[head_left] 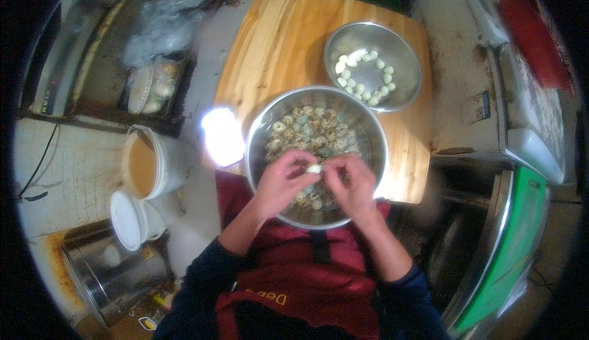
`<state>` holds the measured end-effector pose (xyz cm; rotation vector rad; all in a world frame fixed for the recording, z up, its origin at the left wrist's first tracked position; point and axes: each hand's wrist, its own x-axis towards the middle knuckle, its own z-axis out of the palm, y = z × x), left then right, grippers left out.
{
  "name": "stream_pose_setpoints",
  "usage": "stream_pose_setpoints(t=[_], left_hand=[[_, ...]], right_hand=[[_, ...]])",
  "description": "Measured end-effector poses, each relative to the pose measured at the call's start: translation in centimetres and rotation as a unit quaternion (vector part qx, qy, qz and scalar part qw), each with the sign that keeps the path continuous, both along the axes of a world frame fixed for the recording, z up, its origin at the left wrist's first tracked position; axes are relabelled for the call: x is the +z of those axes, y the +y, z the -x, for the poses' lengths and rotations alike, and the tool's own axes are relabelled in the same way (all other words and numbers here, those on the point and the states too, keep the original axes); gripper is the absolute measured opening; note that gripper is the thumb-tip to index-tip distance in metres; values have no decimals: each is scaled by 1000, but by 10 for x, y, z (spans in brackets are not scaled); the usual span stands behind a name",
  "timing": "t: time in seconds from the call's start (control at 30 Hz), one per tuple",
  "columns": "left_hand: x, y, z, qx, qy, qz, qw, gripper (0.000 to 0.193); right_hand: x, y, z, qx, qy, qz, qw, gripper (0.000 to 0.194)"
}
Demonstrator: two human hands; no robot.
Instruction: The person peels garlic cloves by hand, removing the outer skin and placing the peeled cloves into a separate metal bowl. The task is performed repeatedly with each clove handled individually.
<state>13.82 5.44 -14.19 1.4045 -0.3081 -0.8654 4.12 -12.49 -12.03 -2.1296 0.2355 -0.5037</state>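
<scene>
Between my fingertips is a pale, partly peeled quail egg, held above a large steel bowl. My left hand grips the egg from the left with thumb and fingers. On its other side, my right hand has thumb and fingertips pinched at the egg's edge; whether they hold a bit of shell is too small to tell. Below lie many speckled quail eggs in their shells, mixed with bluish shell pieces. A second steel bowl behind holds several peeled eggs in a rough ring.
Both bowls stand on a wooden table. A brightly glowing, overexposed object lies at its left edge. Left on the floor are a white bucket of brownish contents and a lidded white bucket. A green-fronted unit stands at right.
</scene>
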Motion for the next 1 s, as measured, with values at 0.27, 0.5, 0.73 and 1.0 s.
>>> stream_pose_setpoints(t=[0.27,0.5,0.73,1.0], left_hand=[[2,-3,3,32,41,78,996,40],[4,-2,2,-8,-76,-10,997,42],[-1,-2,5,-14,-68,8,998,40],[-2,0,3,-37,-54,33,997,40]], right_hand=[[-1,-1,-6,-31,-46,24,998,22],[-1,-2,0,4,8,7,1000,16],[6,2,0,-6,39,15,999,15],[8,1,0,2,51,9,999,15]])
